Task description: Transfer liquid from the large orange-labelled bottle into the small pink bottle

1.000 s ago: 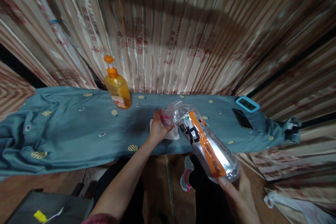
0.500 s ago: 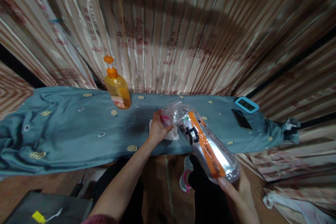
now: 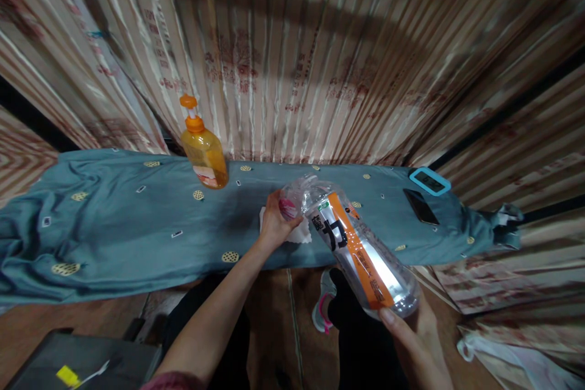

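I hold a large clear plastic bottle with an orange and white label, tilted so its neck points away from me. My right hand cups its base from below. My left hand grips the pink cap at the neck. Under my left hand a crumpled white tissue lies on the blue-green patterned cloth that covers a long low table.
An orange pump bottle stands at the back of the cloth. A dark phone and a blue-framed device lie at the right end. Striped curtains hang behind. A dark box sits on the floor at lower left.
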Demonstrator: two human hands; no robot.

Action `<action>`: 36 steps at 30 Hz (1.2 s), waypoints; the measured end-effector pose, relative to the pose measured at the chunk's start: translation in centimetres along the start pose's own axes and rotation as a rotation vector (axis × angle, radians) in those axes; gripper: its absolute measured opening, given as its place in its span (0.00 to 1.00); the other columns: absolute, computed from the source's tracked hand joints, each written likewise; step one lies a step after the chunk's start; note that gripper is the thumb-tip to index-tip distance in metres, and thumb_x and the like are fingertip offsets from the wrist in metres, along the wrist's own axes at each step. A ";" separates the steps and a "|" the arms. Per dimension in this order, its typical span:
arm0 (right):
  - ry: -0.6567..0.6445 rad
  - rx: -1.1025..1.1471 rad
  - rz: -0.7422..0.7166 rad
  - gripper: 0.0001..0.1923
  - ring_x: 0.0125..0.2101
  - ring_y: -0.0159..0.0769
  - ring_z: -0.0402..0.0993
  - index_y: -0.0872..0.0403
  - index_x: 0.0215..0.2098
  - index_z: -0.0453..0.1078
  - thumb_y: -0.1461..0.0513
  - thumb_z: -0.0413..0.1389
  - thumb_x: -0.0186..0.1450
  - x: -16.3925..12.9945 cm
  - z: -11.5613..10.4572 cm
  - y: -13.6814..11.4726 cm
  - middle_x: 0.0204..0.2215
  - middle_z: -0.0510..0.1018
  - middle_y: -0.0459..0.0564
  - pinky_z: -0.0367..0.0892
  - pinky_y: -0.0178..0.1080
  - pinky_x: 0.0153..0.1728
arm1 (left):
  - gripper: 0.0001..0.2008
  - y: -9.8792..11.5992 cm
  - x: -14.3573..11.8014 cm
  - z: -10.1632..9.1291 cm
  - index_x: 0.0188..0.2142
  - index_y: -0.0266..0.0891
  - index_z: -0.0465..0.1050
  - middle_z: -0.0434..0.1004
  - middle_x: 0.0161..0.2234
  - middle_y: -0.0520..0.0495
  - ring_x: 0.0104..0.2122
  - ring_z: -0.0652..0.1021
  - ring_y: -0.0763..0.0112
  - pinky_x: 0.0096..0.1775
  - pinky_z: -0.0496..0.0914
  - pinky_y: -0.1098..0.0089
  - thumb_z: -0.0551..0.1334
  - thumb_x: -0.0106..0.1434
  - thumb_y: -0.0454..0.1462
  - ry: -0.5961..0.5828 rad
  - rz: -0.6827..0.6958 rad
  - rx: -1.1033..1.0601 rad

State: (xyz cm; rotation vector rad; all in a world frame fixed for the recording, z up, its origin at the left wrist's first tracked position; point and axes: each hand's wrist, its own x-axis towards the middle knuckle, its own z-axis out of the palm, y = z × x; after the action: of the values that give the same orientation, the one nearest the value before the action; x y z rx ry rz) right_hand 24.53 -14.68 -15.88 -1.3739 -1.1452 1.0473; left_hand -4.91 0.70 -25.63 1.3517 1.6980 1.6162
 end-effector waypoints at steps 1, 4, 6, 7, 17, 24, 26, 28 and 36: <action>0.008 0.000 0.005 0.45 0.66 0.70 0.87 0.48 0.71 0.81 0.40 0.81 0.62 0.0 0.0 -0.1 0.65 0.93 0.60 0.76 0.58 0.68 | 0.45 0.0 0.0 0.0 0.64 0.45 0.76 0.85 0.58 0.43 0.61 0.87 0.43 0.67 0.83 0.42 0.87 0.47 0.35 0.003 -0.004 -0.001; 0.021 0.006 0.033 0.46 0.65 0.70 0.88 0.48 0.71 0.81 0.39 0.81 0.62 -0.1 0.1 -0.6 0.64 0.94 0.60 0.75 0.58 0.69 | 0.46 0.1 0.0 0.1 0.64 0.44 0.76 0.85 0.59 0.42 0.62 0.87 0.42 0.68 0.83 0.43 0.87 0.47 0.34 0.005 -0.020 0.004; 0.008 0.012 0.045 0.46 0.66 0.70 0.88 0.48 0.72 0.81 0.38 0.80 0.63 -0.2 0.2 -0.9 0.65 0.93 0.60 0.74 0.57 0.69 | 0.46 0.2 0.0 0.1 0.65 0.43 0.76 0.85 0.60 0.41 0.62 0.87 0.42 0.68 0.83 0.43 0.87 0.47 0.35 0.000 -0.028 0.009; 0.007 0.013 0.047 0.45 0.67 0.70 0.87 0.48 0.71 0.81 0.38 0.80 0.63 -0.2 0.2 -0.9 0.65 0.93 0.60 0.73 0.57 0.70 | 0.46 0.2 0.0 0.1 0.65 0.43 0.76 0.85 0.60 0.41 0.63 0.87 0.41 0.68 0.83 0.42 0.87 0.47 0.35 -0.004 -0.030 0.010; -0.012 -0.018 0.017 0.44 0.68 0.70 0.87 0.47 0.73 0.80 0.39 0.79 0.66 -0.3 0.1 -0.4 0.66 0.92 0.60 0.73 0.58 0.71 | 0.46 -0.2 0.0 0.1 0.65 0.44 0.77 0.85 0.59 0.42 0.61 0.87 0.43 0.67 0.84 0.43 0.87 0.47 0.36 0.000 -0.005 -0.005; -0.010 0.001 0.035 0.47 0.67 0.68 0.88 0.49 0.74 0.79 0.38 0.80 0.65 -0.2 0.0 -0.6 0.67 0.93 0.60 0.75 0.54 0.69 | 0.45 0.1 0.1 0.1 0.63 0.43 0.77 0.84 0.58 0.42 0.61 0.87 0.42 0.67 0.84 0.43 0.87 0.47 0.35 -0.003 -0.012 0.012; 0.010 0.025 0.048 0.47 0.66 0.67 0.89 0.48 0.74 0.79 0.38 0.80 0.65 -0.2 0.1 -0.6 0.66 0.93 0.60 0.75 0.54 0.69 | 0.45 0.1 0.1 0.0 0.64 0.43 0.77 0.84 0.59 0.42 0.62 0.87 0.42 0.67 0.84 0.43 0.87 0.47 0.35 -0.007 -0.014 0.015; 0.014 0.022 0.047 0.46 0.66 0.67 0.89 0.48 0.73 0.79 0.38 0.80 0.65 -0.2 0.0 -0.4 0.65 0.94 0.60 0.75 0.54 0.69 | 0.45 -0.1 0.0 0.0 0.64 0.44 0.77 0.84 0.59 0.42 0.62 0.87 0.42 0.68 0.84 0.42 0.87 0.47 0.35 -0.004 -0.011 0.010; 0.021 0.031 0.025 0.44 0.65 0.66 0.87 0.48 0.70 0.81 0.38 0.80 0.64 -0.3 0.3 -0.8 0.64 0.93 0.59 0.73 0.52 0.68 | 0.46 -0.3 0.1 0.2 0.65 0.44 0.76 0.84 0.58 0.44 0.60 0.87 0.45 0.67 0.84 0.42 0.88 0.48 0.36 -0.007 -0.016 0.010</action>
State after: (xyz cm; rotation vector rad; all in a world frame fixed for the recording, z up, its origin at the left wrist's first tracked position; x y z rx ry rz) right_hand 24.11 -14.91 -15.08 -1.3748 -1.0946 1.0622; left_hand -4.84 0.92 -25.94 1.3439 1.7103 1.5945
